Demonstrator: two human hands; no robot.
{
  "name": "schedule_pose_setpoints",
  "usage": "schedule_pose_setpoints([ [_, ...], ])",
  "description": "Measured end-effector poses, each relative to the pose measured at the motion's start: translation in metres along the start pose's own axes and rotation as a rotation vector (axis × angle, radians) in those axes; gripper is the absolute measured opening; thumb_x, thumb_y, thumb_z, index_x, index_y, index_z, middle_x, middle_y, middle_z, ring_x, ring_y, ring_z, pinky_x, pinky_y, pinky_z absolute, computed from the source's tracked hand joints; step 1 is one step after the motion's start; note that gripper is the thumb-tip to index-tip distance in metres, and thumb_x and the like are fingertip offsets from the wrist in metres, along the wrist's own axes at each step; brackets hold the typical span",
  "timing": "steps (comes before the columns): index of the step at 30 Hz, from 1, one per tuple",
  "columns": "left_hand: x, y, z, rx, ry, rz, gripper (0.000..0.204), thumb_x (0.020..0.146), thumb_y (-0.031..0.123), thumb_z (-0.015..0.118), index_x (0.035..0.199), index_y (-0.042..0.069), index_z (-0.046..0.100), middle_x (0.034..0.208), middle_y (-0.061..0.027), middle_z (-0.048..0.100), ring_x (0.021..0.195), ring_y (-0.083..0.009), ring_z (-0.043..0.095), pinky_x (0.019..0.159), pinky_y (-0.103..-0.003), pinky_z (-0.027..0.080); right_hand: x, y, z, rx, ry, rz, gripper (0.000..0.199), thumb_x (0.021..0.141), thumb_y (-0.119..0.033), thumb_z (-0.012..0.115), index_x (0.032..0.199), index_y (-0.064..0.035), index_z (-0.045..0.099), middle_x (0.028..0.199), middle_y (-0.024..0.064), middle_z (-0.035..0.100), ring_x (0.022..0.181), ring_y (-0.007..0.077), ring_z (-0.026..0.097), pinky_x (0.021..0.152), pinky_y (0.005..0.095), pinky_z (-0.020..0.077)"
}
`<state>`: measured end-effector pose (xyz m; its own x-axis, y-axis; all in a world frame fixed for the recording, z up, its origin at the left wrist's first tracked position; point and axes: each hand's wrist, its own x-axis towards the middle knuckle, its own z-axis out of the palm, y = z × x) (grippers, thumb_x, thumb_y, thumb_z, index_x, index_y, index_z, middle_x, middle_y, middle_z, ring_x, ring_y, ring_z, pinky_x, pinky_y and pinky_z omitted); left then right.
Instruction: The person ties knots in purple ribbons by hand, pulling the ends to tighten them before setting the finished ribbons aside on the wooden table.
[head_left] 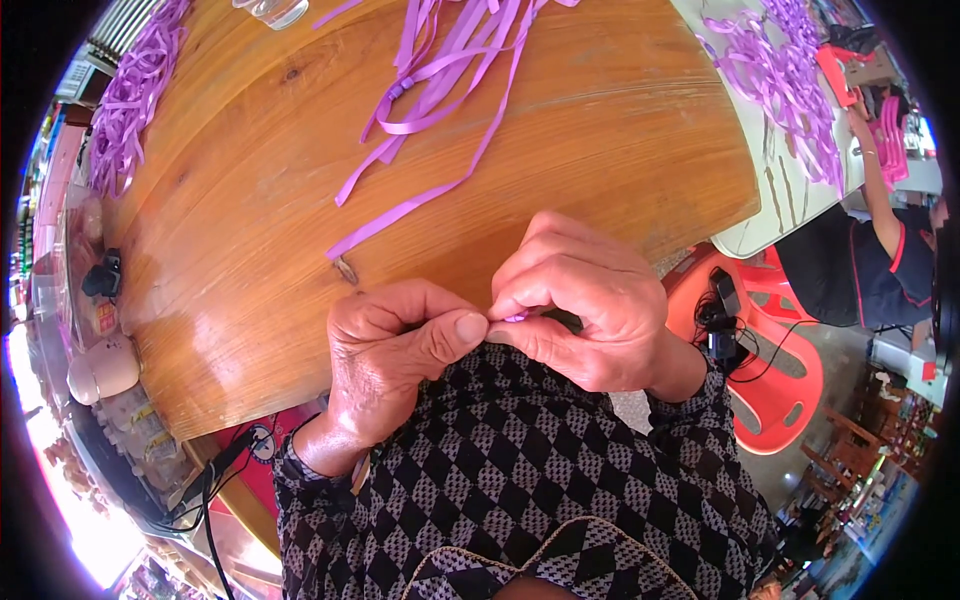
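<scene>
My left hand [395, 350] and my right hand [585, 295] meet fingertip to fingertip in front of my body, just off the near edge of the wooden table [270, 180]. Both are closed in a pinch. A small bit of purple ribbon [515, 318] shows between the fingers where they meet; the rest of it is hidden. Beyond my hands, a loose bunch of flat purple ribbons [440, 90] lies across the table, one strand knotted. One long ribbon end [400, 210] reaches toward my left hand.
Heaps of purple ribbon lie at the far left [140, 90] and on a white table [770, 190] at right. A clear cup [275, 10] stands at the far edge. An orange plastic chair [785, 390] holds cables on my right; another person [850, 260] works beyond it.
</scene>
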<state>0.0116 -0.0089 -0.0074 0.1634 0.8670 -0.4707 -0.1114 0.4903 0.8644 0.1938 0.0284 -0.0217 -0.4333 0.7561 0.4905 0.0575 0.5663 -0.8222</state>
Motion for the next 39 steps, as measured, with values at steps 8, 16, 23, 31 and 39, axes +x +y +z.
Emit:
schedule_pose_setpoints([
  [8,-0.004,0.009,-0.002,0.101,-0.072,-0.043,0.015,0.079,0.011,0.067,0.085,-0.002,0.064,0.07,0.001,0.06,0.063,-0.0047,0.052,0.058,-0.017,0.041,-0.003,0.001,-0.004,0.085,0.002,0.05,0.018,0.063,0.004,0.072,0.076,-0.0003,0.06,0.073,0.0088,0.059,0.062,0.0197,0.051,0.053,0.0289,0.0378],
  [16,0.003,0.006,-0.004,-0.154,-0.159,-0.119,0.02,0.079,0.009,0.067,0.092,-0.004,0.062,0.074,-0.0055,0.062,0.064,-0.0082,0.055,0.06,-0.019,0.043,-0.001,-0.002,-0.001,-0.183,0.002,-0.081,0.023,0.06,-0.005,0.075,0.079,-0.0047,0.063,0.076,0.0052,0.059,0.063,0.0193,0.051,0.053,0.0288,0.0393],
  [23,0.003,0.0,0.007,-0.304,-0.176,0.002,0.015,0.079,0.005,0.065,0.09,-0.004,0.062,0.08,-0.0078,0.064,0.071,-0.0115,0.058,0.069,-0.021,0.047,-0.002,-0.002,-0.005,-0.068,0.0,-0.015,0.029,0.06,-0.006,0.075,0.088,-0.0027,0.066,0.079,0.0065,0.059,0.064,0.0179,0.051,0.054,0.0276,0.0399],
  [31,0.003,0.001,0.009,-0.367,-0.15,0.049,0.008,0.08,0.003,0.062,0.085,-0.003,0.061,0.085,-0.0072,0.061,0.078,-0.0138,0.058,0.074,-0.025,0.046,-0.002,-0.006,-0.006,0.081,-0.013,0.092,0.029,0.067,-0.004,0.071,0.095,0.0007,0.065,0.08,0.0088,0.06,0.069,0.0177,0.053,0.059,0.0267,0.042],
  [39,0.006,-0.005,0.007,-0.388,-0.214,0.129,0.005,0.079,0.001,0.062,0.079,-0.002,0.058,0.09,-0.0084,0.058,0.081,-0.0141,0.055,0.076,-0.026,0.045,-0.001,-0.006,-0.009,0.039,0.007,0.152,0.021,0.071,-0.005,0.071,0.089,0.0027,0.064,0.077,0.0095,0.061,0.07,0.0174,0.054,0.06,0.027,0.0433],
])
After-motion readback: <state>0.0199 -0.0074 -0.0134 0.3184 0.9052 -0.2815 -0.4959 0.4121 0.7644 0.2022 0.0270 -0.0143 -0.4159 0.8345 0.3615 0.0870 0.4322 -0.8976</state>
